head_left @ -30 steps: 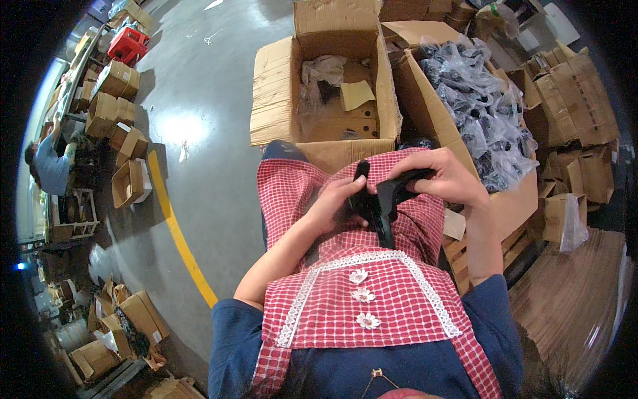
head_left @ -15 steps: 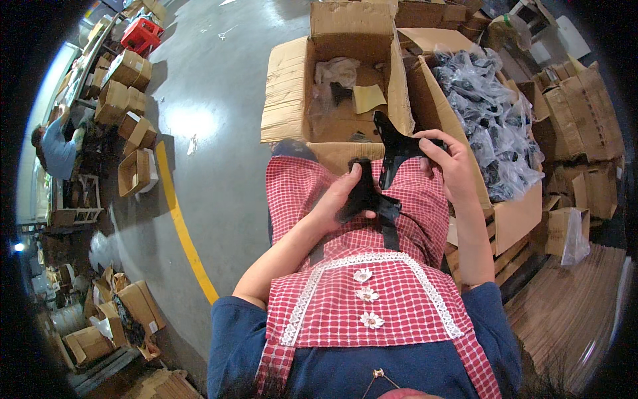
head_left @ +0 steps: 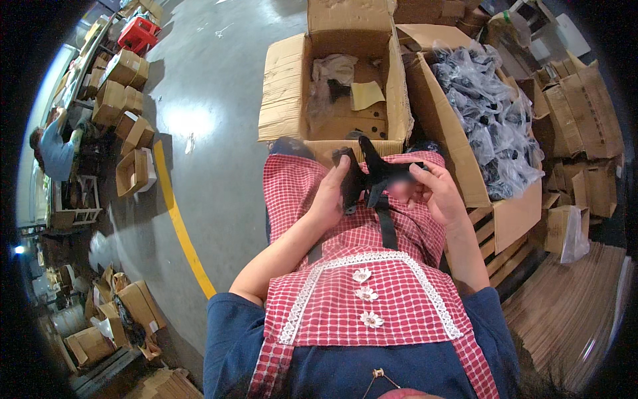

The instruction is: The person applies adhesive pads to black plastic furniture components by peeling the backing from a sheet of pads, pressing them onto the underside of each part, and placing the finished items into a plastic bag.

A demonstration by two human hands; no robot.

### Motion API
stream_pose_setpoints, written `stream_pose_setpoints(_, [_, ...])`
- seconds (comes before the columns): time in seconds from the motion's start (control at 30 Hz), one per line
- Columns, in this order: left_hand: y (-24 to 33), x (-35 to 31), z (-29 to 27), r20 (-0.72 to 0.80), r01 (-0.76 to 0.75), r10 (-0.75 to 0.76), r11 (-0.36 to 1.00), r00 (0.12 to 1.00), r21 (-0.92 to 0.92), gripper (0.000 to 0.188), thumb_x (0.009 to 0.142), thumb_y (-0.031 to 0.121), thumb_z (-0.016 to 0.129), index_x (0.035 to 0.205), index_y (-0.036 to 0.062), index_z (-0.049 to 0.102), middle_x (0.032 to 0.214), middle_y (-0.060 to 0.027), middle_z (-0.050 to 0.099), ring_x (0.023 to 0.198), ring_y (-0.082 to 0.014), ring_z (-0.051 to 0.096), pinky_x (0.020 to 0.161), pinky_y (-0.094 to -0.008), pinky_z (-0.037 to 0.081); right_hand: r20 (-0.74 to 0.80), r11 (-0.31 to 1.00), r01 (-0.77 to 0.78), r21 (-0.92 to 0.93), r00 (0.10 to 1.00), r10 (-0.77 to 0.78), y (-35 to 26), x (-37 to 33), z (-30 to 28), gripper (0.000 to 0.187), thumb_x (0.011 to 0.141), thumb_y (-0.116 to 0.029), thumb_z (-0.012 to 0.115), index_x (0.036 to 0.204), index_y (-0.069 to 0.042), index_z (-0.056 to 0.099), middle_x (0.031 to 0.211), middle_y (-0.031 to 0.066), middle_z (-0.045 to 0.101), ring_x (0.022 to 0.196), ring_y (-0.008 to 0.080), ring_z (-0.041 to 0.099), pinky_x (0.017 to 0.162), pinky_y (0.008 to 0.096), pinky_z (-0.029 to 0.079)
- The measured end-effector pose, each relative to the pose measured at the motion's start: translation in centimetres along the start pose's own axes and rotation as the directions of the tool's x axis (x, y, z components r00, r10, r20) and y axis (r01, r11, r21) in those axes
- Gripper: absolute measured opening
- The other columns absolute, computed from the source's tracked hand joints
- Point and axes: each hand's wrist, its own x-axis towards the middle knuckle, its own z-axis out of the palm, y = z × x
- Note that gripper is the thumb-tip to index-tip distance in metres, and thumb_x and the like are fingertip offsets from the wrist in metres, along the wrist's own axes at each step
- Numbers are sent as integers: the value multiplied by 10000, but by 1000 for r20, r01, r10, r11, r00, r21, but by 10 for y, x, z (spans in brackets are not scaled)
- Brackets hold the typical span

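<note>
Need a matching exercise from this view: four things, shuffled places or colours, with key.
Things:
1) black parts
2) apron
3) floor line
4) clear plastic bags

Places or colours:
A) heaped in the open carton at right
B) yellow
C) held in the left hand and right hand
D) red-and-white checked

Pairs: 1-C, 2-D, 3-B, 4-A

**Branched black piece (head_left: 376, 166) lowered beside the left hand (head_left: 327, 199)**

The right hand (head_left: 435, 189) had dropped lower, bringing down the piece that it held higher and farther off half a second earlier. That piece now lay just beside the black part (head_left: 350, 189) in the left hand; whether they touched could not be told. The left thumb (head_left: 340, 171) had shifted slightly leftward.
</note>
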Motion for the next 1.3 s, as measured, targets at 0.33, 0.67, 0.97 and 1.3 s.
stream_pose_setpoints(0.33, [1,-1,3,0,-5,5,1000,1000,-24,464,1042,448,494,1299,65,542,1182,-98,660,1026,-197,669,832,-334,592,187,847,380,-371,925,-332,-19,3,5,309,878,15,631,1183,-12,678,1081,77,693,1003,150,663,871,274,531])
stream_pose_setpoints(0.67, [-1,0,-7,59,-15,15,1000,998,-11,444,1028,485,506,1211,82,541,1083,-82,671,914,-180,684,795,-293,591,614,93,720,-688,645,-454,-3,-2,29,395,723,-34,693,1114,-26,637,1050,171,636,1008,365,628,901,438,520])
stream_pose_setpoints(0.97, [1,-7,7,1,-11,11,999,1000,39,407,1028,460,532,1182,83,553,1020,-46,658,877,-134,663,750,-285,557,759,-65,793,-605,551,-346,23,9,44,371,675,-75,654,1030,10,589,940,167,592,889,349,589,787,438,510])
stream_pose_setpoints(1.3, [2,-5,3,-42,60,-59,998,997,23,508,984,601,508,1110,129,648,952,-61,704,820,-202,681,712,-389,567,801,-200,785,-587,527,-283,23,11,56,248,712,-208,648,859,-24,569,845,136,563,829,315,584,762,404,493])
